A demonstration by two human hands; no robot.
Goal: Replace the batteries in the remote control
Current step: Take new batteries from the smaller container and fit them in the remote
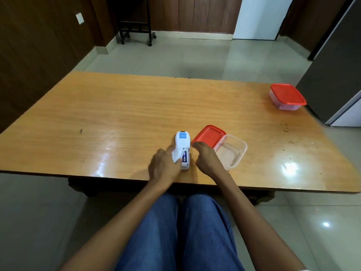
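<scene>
Gotta grab that light, slick remote [182, 139] by its long edges, cover [176, 154] pinched in left hand [164, 167], right hand [207, 160] loosely curled, seemingly empty.

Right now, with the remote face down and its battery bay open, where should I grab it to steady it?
Grip the remote by its far half, under the blue label, pinching its long sides from above. It lies flat on the table, the near half is the open bay where the left hand holds the cover, and the red lid sits close on the right.
</scene>
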